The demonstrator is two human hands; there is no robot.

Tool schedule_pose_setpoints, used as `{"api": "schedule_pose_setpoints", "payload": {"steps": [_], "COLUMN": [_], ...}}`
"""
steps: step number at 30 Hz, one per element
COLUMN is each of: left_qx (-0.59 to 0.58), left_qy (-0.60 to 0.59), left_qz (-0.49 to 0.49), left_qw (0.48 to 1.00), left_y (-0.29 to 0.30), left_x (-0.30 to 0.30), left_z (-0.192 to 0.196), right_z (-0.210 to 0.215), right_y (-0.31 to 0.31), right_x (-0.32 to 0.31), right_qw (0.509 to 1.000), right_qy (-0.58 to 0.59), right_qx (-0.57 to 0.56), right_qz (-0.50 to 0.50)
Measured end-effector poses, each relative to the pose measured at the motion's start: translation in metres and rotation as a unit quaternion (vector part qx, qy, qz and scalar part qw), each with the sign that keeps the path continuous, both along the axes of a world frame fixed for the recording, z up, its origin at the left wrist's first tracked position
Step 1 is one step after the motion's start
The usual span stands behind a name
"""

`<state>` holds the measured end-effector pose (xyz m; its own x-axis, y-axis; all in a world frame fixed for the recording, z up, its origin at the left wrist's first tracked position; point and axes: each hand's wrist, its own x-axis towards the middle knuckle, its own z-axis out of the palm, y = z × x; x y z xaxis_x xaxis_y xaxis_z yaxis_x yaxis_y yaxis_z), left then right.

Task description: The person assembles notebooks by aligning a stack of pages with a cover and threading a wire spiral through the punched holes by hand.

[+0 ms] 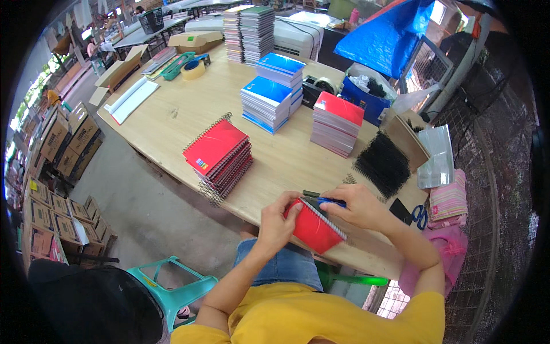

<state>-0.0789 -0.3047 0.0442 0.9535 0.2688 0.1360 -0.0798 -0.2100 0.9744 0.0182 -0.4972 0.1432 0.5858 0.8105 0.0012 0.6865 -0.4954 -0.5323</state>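
A red spiral notebook [312, 229] is held over the near edge of the wooden table [172, 114]. My left hand [278, 221] grips its left side. My right hand [355, 206] rests at the wire binding along its upper right edge and holds a blue-handled tool [329, 201]. Just to the left lies a fanned stack of red spiral notebooks [220, 155]. A heap of black wire binding combs [382, 163] lies to the right of my hands.
Stacks of blue notebooks [274, 94] and a red-topped stack [337, 123] stand mid-table. Taller stacks [249, 31], a tape roll [193, 69] and cardboard boxes [195, 40] sit farther back. Scissors [420, 216] lie at the right. A teal stool [177, 286] stands below; cartons [57, 143] line the floor at the left.
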Motion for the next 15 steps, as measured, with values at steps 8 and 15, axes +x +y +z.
{"api": "schedule_pose_setpoints", "payload": {"steps": [8,15], "left_qx": [0.461,0.568], "left_qy": [-0.111,-0.116], "left_qz": [-0.018,-0.217], "left_qw": [0.881,0.786], "left_y": [0.170,0.202], "left_x": [0.069,0.125], "left_z": [0.137,0.085], "right_z": [-0.012,-0.096], "right_y": [-0.089,-0.177], "right_x": [-0.014,-0.044], "right_qw": [0.954,0.907], "right_qy": [-0.127,-0.240], "right_qx": [0.145,0.080], "right_qz": [-0.228,-0.336]}}
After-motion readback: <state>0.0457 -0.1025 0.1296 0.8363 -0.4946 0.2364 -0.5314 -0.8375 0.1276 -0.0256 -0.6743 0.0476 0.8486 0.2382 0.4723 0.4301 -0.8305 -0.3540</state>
